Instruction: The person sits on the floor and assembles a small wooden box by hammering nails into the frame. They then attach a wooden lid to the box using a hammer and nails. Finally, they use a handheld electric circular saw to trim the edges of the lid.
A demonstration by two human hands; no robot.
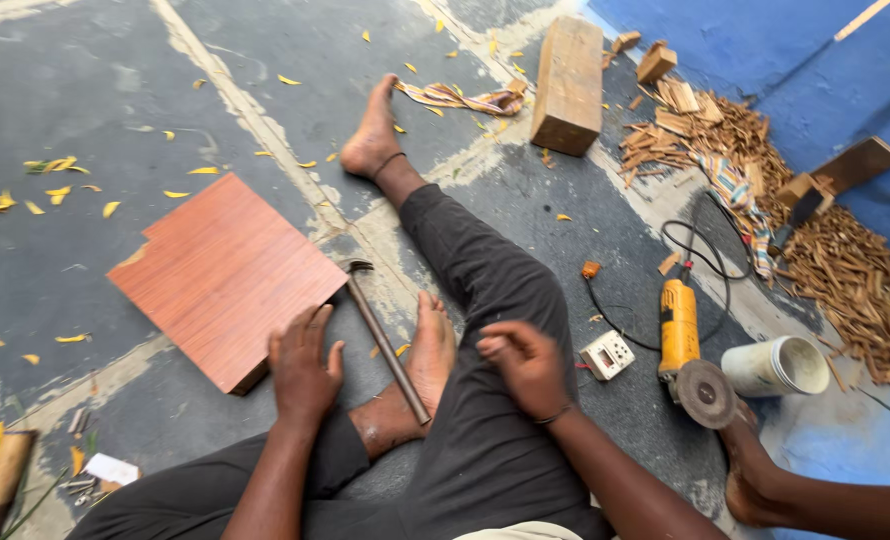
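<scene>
- Left hand spread flat, palm down, on the near corner of the reddish wood-laminate board; nothing gripped.
- Right hand loosely curled over the dark trouser leg, holding nothing visible.
- Board lying flat on the concrete floor, left of the outstretched leg; judged stiff, fairly light, smooth-faced and likely slippery; best taken by its edges or a corner.
- Claw hammer just right of the board, handle resting against the foot; head-heavy, best held low on the handle.
- White plastic cup on its side near the floor's right edge, seemingly empty.
- Yellow angle grinder beside the cup, cord trailing.
- Wood chips heaped by the blue wall.
</scene>
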